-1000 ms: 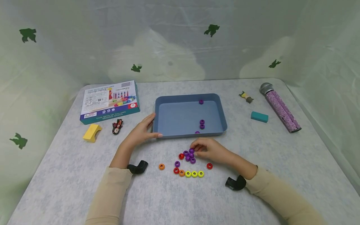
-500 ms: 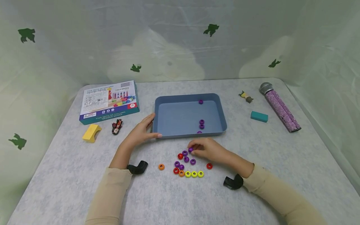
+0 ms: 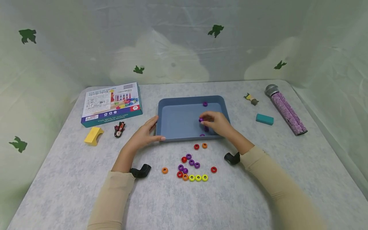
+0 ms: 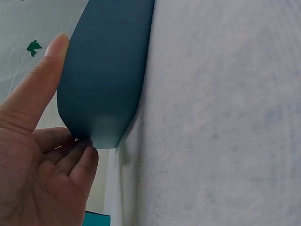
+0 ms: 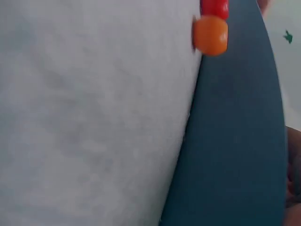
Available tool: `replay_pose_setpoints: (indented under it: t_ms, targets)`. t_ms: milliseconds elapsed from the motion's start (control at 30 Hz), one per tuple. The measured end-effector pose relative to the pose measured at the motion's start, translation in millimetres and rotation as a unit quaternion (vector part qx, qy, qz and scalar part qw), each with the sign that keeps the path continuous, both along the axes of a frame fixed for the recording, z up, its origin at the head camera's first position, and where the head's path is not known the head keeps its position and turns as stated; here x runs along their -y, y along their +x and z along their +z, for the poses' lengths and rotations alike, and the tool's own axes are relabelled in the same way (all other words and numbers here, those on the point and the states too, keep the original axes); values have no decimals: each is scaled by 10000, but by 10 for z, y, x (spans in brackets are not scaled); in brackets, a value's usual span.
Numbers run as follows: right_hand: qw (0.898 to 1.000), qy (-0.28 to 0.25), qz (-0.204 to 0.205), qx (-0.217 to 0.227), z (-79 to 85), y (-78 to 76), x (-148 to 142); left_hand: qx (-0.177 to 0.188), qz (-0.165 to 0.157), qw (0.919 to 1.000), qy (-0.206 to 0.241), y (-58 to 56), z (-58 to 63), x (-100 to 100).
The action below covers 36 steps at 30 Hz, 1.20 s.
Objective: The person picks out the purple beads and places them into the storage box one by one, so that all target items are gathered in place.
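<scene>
My left hand (image 3: 142, 135) holds the left front corner of a blue-grey tray (image 3: 178, 116). In the left wrist view its thumb lies along the tray's rim while the other fingers bend against the end wall. Over the tray's right half, my right hand (image 3: 219, 125) pinches a purple bead (image 3: 200, 120) between thumb and fingertips. Inside the tray lie a purple bead (image 3: 205, 104) near the back wall and others by the front, one partly hidden by my right hand. On the table before the tray are several purple beads (image 3: 191, 162), red beads (image 3: 196, 146), orange beads (image 3: 204, 145) and three yellow beads (image 3: 198, 178).
A boxed bead set (image 3: 112, 103), a yellow arch block (image 3: 94, 136) and a small dark figure (image 3: 119, 129) are at left. To the right lie a teal block (image 3: 264, 119), a small animal figure (image 3: 251, 99) and a glittery microphone (image 3: 287, 111).
My right hand has lifted a purple bead from the group on the table and carried it up over the tray. A red and an orange bead show where it was. My left hand stays put.
</scene>
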State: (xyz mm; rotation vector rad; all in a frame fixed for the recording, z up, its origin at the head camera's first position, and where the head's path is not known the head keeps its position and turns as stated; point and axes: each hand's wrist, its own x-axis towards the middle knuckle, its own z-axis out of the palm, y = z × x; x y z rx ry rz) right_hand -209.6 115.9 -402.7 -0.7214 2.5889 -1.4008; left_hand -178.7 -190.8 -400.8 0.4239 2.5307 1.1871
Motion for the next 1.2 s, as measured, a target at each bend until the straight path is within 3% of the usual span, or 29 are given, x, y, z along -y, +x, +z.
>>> replay_pose_setpoints:
  t_ms: [233, 400, 600, 733, 900, 1033, 1200]
  targets:
    - [9977, 583, -110, 312, -121, -165, 56, -65, -11, 10000, 45, -28, -66, 24]
    - [9953, 871, -142, 401, -130, -165, 75, -44, 19, 10000, -17, -17, -51, 26]
    - [9965, 768, -157, 296, -75, -101, 46, -40, 8, 10000, 5, -23, -56, 15]
    - [9988, 444, 72, -192, 57, 73, 22, 23, 46, 10000, 48, -20, -57, 12]
    - [9973, -149, 517, -506, 164, 433, 17, 10, 51, 10000, 52, -16, -55, 8]
    - [9934, -382, 1024, -361, 115, 712, 11, -11, 43, 10000, 38, -16, -55, 6]
    - [9888, -156, 1481, 106, -34, 946, 27, -38, 48, 10000, 41, -10, -49, 13]
